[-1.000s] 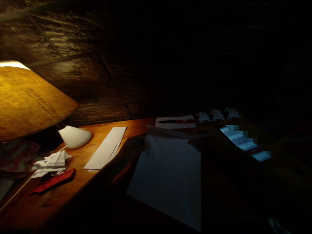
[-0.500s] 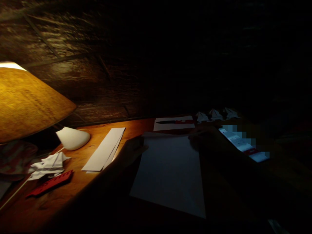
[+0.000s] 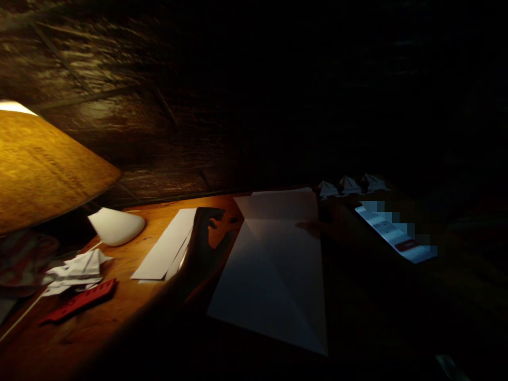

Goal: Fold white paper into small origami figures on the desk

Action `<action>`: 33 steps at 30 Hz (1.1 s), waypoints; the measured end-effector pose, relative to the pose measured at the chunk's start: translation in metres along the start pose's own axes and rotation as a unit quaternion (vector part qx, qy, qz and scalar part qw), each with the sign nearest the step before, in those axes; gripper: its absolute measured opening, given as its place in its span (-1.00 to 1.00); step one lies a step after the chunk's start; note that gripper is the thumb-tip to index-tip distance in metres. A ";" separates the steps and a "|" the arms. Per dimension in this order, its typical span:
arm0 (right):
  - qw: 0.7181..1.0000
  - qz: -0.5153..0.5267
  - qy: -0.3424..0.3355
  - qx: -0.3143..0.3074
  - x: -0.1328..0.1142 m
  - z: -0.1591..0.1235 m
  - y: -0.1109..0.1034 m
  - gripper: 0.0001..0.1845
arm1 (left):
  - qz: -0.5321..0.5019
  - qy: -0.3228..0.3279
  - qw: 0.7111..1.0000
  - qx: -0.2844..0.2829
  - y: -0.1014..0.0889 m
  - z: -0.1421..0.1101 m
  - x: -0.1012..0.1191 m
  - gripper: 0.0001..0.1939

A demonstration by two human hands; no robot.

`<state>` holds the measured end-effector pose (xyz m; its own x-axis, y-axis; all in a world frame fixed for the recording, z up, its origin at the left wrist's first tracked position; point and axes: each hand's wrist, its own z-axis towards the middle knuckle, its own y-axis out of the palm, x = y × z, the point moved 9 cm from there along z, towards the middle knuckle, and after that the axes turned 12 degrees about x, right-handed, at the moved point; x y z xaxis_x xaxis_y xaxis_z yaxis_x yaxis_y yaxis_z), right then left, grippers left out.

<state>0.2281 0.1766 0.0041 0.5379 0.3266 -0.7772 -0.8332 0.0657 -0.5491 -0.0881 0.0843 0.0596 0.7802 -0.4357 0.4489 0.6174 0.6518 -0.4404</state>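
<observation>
A large white sheet of paper (image 3: 273,270) stretches across the middle in dim light, with crease lines running over it. My right hand (image 3: 327,230) grips its right edge near the top, a finger lying over the paper. To the left of the sheet is my left hand (image 3: 212,235), its fingers apart and curved, holding nothing. Beside this hand lie long white paper strips (image 3: 169,246) on the wooden table (image 3: 159,209). The sheet's upper part covers the spot where a red-handled knife lay on white paper.
A lit lamp with a yellow shade (image 3: 51,174) and white base (image 3: 117,226) stands at left. Near it are folded paper (image 3: 79,270) and a red notched flat tool (image 3: 79,302). Small folded paper shapes (image 3: 350,186) line the back. A lit phone (image 3: 391,233) lies at right.
My left hand has let go of the sheet and opened to its left. The sheet's top has come up over the knife, and its creases show more clearly. The right hand keeps its hold.
</observation>
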 end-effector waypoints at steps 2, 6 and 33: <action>0.999 -0.038 -0.032 0.003 -0.004 -0.003 0.003 -0.58 | 0.039 0.093 0.995 0.007 -0.005 -0.001 0.025 -0.47; 0.988 -0.066 -0.139 -0.024 -0.016 -0.009 0.014 -0.67 | 0.078 0.170 0.980 -0.068 0.008 -0.011 0.054 -0.21; 0.881 -0.241 -0.400 -0.071 -0.087 -0.084 0.075 0.33 | 0.048 0.197 0.908 -0.365 0.083 -0.073 0.053 -0.07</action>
<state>0.1296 0.0739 0.0050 0.5149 0.8572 -0.0074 -0.4771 0.2794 -0.8333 0.0117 0.0701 -0.0100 0.7208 -0.6807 0.1305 0.3335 0.1756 -0.9262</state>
